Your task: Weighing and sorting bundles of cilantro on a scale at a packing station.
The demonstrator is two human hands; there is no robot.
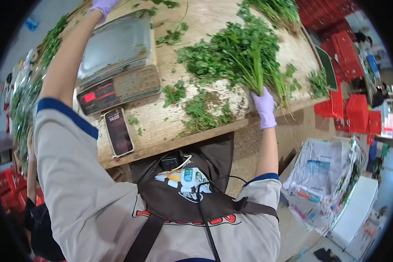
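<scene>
My right hand [264, 107], in a lilac glove, is closed around the stalk ends of a bunch of leafy celery [251, 56] near the table's front edge. Its leafy tops point away from me and spread over the table. Up at the top edge of the picture, my left hand [104, 6], gloved too, reaches past the far left corner of a digital weighing scale [113, 43]. Its fingers are cut off by the frame. The scale's metal plate carries only small leaf scraps, and its red display is lit.
On the wooden table [161, 131] lie a phone [118, 132], loose leaves [198, 109] and another bunch of greens [277, 15] at the far right. Wrapped greens [28, 100] stand to the left. Right of the table are red crates [358, 113] and a plastic-lined box [321, 174].
</scene>
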